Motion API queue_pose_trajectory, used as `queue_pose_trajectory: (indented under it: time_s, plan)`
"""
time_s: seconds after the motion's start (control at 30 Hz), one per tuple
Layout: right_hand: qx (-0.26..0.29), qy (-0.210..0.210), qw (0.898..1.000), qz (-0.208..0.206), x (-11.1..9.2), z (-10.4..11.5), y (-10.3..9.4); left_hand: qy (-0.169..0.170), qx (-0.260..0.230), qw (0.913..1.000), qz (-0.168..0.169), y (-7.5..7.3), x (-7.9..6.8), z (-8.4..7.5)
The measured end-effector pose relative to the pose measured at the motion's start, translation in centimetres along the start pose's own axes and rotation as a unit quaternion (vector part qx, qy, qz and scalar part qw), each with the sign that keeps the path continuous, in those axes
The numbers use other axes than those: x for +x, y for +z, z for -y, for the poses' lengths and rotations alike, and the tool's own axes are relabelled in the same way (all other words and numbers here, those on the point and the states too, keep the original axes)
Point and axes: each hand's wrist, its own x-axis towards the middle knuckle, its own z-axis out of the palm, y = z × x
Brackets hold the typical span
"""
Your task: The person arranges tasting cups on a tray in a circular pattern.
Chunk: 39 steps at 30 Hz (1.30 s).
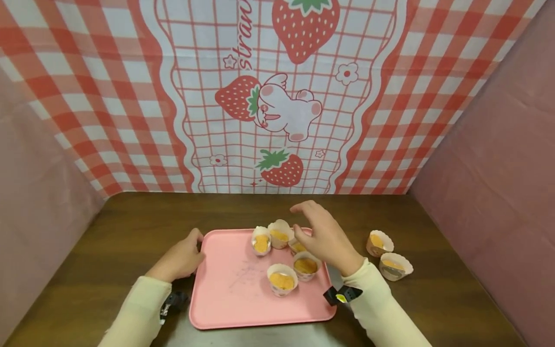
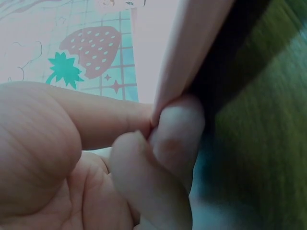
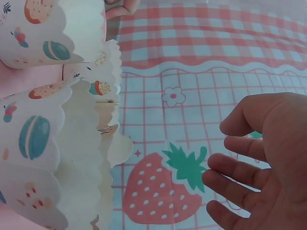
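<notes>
My left hand (image 1: 181,256) pinches the left edge of a pink tray (image 1: 225,299). In the left wrist view, thumb and fingers meet around the tray's rim (image 2: 184,57). Over the tray's back right part is my right hand (image 1: 327,238), with fingers spread and nothing between them. Beneath and beside it stand several paper-cup cupcakes with yellow cake inside, among them one at the front (image 1: 282,280), one to its right (image 1: 306,266) and one at the back (image 1: 279,235). The right hand partly hides another cupcake (image 1: 297,247). Printed paper cups (image 3: 33,139) fill the left of the right wrist view.
Two more cupcakes, one behind (image 1: 379,242) and one in front (image 1: 395,266), stand on the brown table (image 1: 433,299) to the right of the tray. A strawberry-print cloth (image 1: 282,111) hangs behind the table, with pink cloth on both sides.
</notes>
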Motion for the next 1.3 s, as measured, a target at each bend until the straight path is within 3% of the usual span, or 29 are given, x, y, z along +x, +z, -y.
queue_pose_trajectory:
  time_s: [0.47, 1.0, 1.3]
  plan:
    - [-0.047, 0.008, 0.999, 0.001, -0.12, -0.02, 0.5, -0.001, -0.005, 1.0, 0.005, -0.15, 0.03, -0.14]
    - [-0.051, 0.032, 0.998, -0.012, -0.08, -0.13, 0.26, 0.005, 0.0, 1.0, -0.003, -0.18, -0.09, -0.16]
    - [-0.044, 0.063, 0.997, 0.016, -0.32, -0.05, 0.31, -0.008, -0.013, 0.9999, 0.001, -0.03, -0.22, -0.25]
